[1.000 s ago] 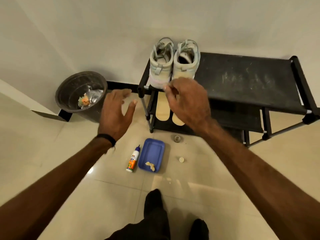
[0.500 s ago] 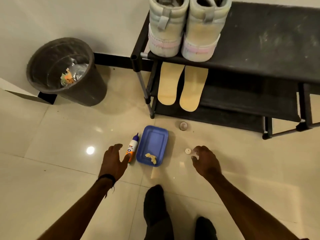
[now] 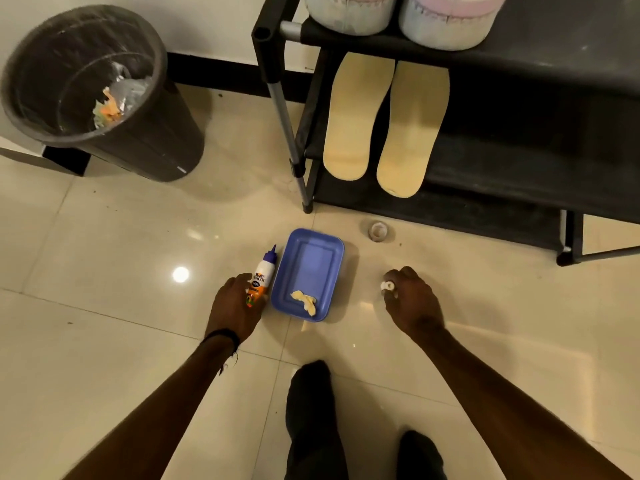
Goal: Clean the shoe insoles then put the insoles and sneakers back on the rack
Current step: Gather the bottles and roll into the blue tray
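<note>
Though both insoles point(image 3: 358, 116) already lie on the rack's point(image 3: 519, 161) lower shelf under the sneakers point(image 3: 349, 13), they look light and floppy; lift them mid-length. Left hand point(image 3: 235, 306) curls round a glue bottle point(image 3: 259, 277); right hand point(image 3: 412, 303) pinches a small white cap point(image 3: 387, 286).

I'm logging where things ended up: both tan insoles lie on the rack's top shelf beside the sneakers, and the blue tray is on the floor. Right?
Not quite. The head view shows the two tan foam insoles on the lower shelf of the black metal shoe rack, under the pale sneakers on top. The blue plastic tray is on the floor, as you said.
</note>
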